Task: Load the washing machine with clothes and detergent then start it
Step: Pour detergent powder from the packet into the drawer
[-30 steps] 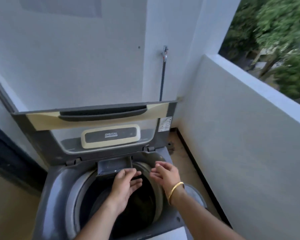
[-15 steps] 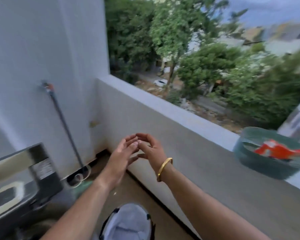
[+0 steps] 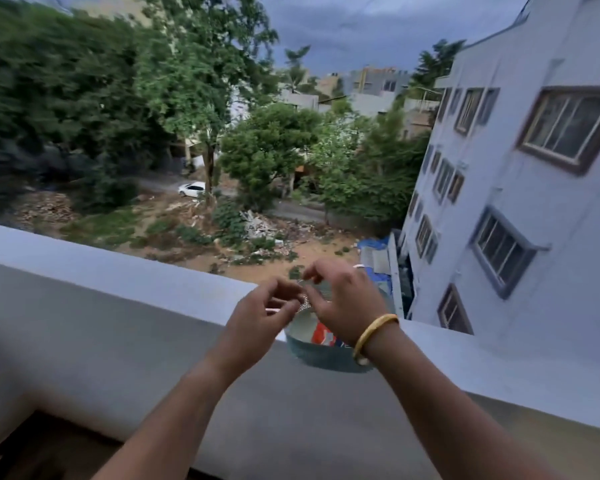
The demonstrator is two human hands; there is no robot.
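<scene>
Teal plastic forms the round basket (image 3: pixel 321 355) standing on top of the balcony wall (image 3: pixel 118 289), and a red and white packet (image 3: pixel 323 336) lies inside it. Both hands are raised over the basket. The left hand (image 3: pixel 257 320) is just to the left of its rim, fingers curled loosely inward, thumb and fingertips close together; nothing can be made out between them. The right hand (image 3: pixel 343 299) hovers directly above the basket and hides much of it, fingers bent downward and partly spread, gripping nothing that shows. A gold bangle (image 3: pixel 371 336) circles the right wrist. The packet sits just below the right palm, not touched by either hand. The picture is blurred.
</scene>
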